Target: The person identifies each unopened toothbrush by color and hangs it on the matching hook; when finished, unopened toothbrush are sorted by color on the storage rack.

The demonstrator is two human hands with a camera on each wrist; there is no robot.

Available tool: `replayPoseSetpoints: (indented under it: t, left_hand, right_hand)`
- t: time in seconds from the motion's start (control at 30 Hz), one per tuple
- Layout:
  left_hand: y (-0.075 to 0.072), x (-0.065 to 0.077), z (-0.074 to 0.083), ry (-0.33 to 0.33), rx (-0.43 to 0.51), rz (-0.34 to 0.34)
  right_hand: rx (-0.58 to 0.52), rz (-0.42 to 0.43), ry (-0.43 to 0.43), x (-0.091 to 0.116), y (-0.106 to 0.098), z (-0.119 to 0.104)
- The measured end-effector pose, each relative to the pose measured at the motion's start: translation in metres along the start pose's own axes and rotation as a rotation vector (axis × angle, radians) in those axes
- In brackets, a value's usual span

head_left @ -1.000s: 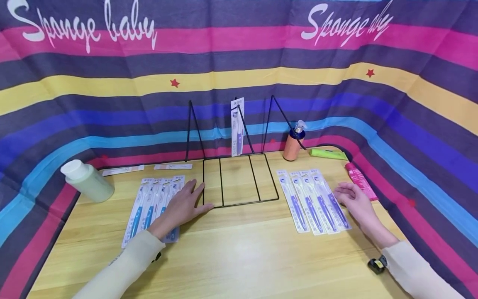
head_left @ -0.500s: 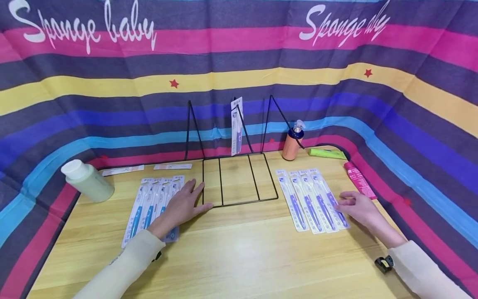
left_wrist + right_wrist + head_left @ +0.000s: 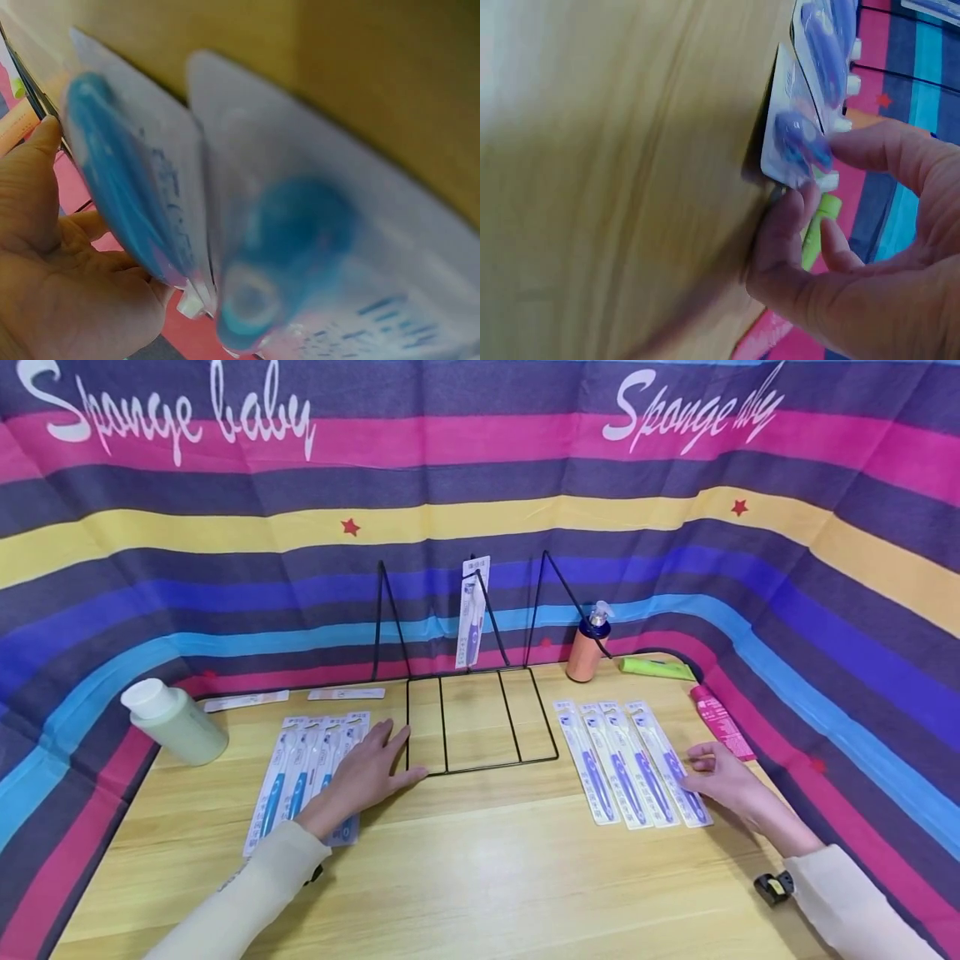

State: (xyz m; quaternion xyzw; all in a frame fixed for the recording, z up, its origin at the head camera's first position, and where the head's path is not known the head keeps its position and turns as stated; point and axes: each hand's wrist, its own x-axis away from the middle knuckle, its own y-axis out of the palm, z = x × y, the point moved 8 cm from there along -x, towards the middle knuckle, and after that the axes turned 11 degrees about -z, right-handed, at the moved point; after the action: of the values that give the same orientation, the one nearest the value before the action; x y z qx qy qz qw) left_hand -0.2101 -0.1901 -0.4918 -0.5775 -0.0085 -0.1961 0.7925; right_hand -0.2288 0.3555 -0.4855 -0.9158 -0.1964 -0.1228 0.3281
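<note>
And here's the right hand [image 3: 723,777], clearly the nearer one, thumb and fingers pinching the right edge of the outermost purple toothbrush pack [image 3: 667,760]! That pack lies just left of the palm on the table [image 3: 480,877], long axis slanting from far left to near right. The left hand [image 3: 367,774], fingers relaxed and spread, rests by the wire rack [image 3: 443,727].

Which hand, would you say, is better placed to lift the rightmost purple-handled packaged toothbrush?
Probably the right hand: it pinches that packaged toothbrush, while the left hand rests by the black wire rack.
</note>
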Motion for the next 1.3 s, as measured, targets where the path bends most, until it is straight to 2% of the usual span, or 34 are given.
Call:
replayPoseSetpoints:
  t: [0.23, 0.37, 0.53, 0.67, 0.8, 0.9, 1.0, 1.17, 1.3]
  left_hand:
    - [0.000, 0.001, 0.000, 0.006, -0.004, 0.006]
    - [0.002, 0.001, 0.001, 0.008, 0.001, 0.003]
    - [0.003, 0.001, 0.003, 0.017, -0.001, 0.005]
    - [0.001, 0.001, 0.002, 0.006, -0.003, 0.011]
    - [0.000, 0.001, 0.000, -0.013, -0.002, 0.001]
    - [0.001, 0.003, 0.001, -0.009, -0.006, 0.008]
    - [0.000, 0.004, 0.002, -0.002, -0.008, 0.016]
    - [-0.001, 0.004, 0.002, 0.011, -0.010, 0.026]
    - [-0.003, 0.003, 0.002, 0.025, -0.020, 0.036]
  right_hand:
    - [0.006, -0.033, -0.022, -0.001, 0.000, -0.003]
    - [-0.098, -0.048, -0.037, -0.001, 0.002, 0.002]
    - [-0.227, -0.080, -0.115, 0.002, 0.006, 0.005]
    - [-0.422, -0.171, -0.197, 0.006, 0.018, -0.003]
    - [-0.644, -0.296, -0.264, 0.013, 0.041, -0.020]
    - [-0.742, -0.329, -0.278, 0.017, 0.058, -0.033]
    - [-0.792, -0.315, -0.276, 0.020, 0.073, -0.048]
    - [-0.804, -0.207, -0.237, 0.020, 0.093, -0.071]
    - [-0.796, -0.142, -0.261, 0.018, 0.108, -0.094]
